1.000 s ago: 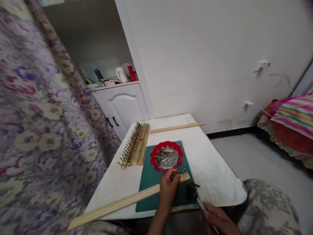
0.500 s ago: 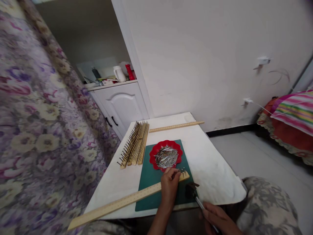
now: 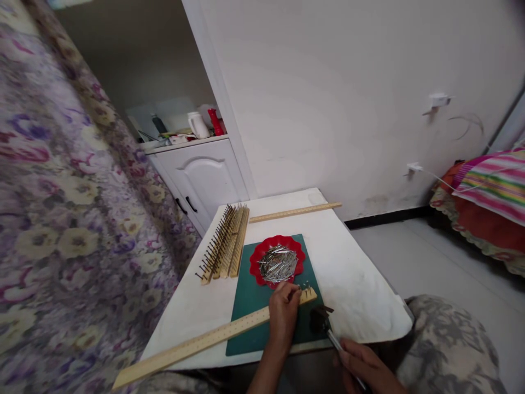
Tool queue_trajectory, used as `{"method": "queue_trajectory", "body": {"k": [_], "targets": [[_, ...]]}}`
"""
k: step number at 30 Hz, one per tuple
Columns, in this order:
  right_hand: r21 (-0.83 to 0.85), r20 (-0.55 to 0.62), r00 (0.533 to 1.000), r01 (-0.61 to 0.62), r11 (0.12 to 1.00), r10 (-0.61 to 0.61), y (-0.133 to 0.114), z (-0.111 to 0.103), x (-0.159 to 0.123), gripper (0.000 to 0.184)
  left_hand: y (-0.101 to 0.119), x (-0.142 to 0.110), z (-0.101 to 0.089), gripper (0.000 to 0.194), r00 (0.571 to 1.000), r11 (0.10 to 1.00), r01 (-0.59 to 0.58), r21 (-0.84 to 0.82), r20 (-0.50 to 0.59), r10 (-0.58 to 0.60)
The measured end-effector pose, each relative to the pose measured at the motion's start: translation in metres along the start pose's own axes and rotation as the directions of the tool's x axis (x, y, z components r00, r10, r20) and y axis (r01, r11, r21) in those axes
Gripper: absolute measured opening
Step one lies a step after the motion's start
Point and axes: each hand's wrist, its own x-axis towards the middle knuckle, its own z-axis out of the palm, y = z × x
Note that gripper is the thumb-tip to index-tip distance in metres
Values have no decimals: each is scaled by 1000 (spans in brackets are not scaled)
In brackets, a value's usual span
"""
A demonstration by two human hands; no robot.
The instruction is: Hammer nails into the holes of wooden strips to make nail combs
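Note:
My left hand rests over a long pale wooden strip with rows of small holes, its thumb and fingers pinched on what looks like a nail, mostly hidden. Several nails stand upright in the strip's right end, just beyond my fingertips. Low at the right, my right hand is closed round the metal handle of a hammer. The hammer's dark head is just right of the strip's end, over the edge of a green mat. Behind my left hand, a red scalloped bowl holds many loose nails.
Wooden strips studded with upright nails lie side by side at the table's left. Another strip lies along the back of the white-covered table. A floral curtain hangs at the left; my camouflage-clad knee is at the right.
Both hands and the hammer stay nearly in place. The whole view shifts very slightly; my left fingers appear drawn back a touch from the standing nails.

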Motion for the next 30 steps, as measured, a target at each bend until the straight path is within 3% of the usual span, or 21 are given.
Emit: {"method": "queue_trajectory", "body": {"k": [10, 12, 14, 20, 30], "targets": [[-47, 9, 1000, 17, 999, -16, -4, 1, -1, 46, 3, -1, -2, 16, 1000, 1000, -9, 28, 10, 9], [-15, -1, 1000, 26, 1000, -26, -17, 4, -2, 43, 4, -1, -2, 16, 1000, 1000, -14, 18, 9, 14], [-16, 79, 997, 11, 1000, -9, -34, 9, -1, 39, 4, -2, -2, 17, 1000, 1000, -17, 5, 4, 17], [-58, 106, 987, 127, 990, -120, -79, 25, 18, 32, 0, -3, 1, 16, 1000, 1000, -16, 8, 0, 16], [-131, 103, 988, 124, 984, -111, -73, 30, 38, 29, -10, -2, 8, 20, 1000, 1000, -21, -6, -9, 21]]}}
